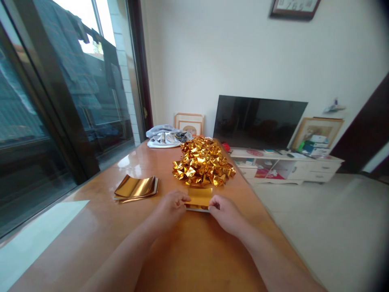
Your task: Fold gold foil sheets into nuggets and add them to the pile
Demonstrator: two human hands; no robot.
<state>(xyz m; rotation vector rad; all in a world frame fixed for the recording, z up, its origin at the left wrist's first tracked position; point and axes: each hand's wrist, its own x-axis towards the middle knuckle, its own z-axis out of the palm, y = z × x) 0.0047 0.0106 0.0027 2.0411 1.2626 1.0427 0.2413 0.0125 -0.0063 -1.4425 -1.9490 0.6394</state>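
A folded sheet of gold foil paper point(199, 198) lies flat on the wooden table point(188, 259) in front of me. My left hand point(172, 207) pinches its left edge. My right hand point(225, 213) pinches its right edge. Just beyond the sheet sits a heap of several folded gold foil pieces point(203, 161). A small stack of flat gold foil sheets point(136, 187) rests to the left of my left hand, apart from it.
A grey and white cloth bundle point(165, 136) lies at the table's far end. A glass sliding door point(45, 113) runs along the left. A television point(258, 121) on a low white cabinet point(288, 166) stands at the right, past the table's right edge.
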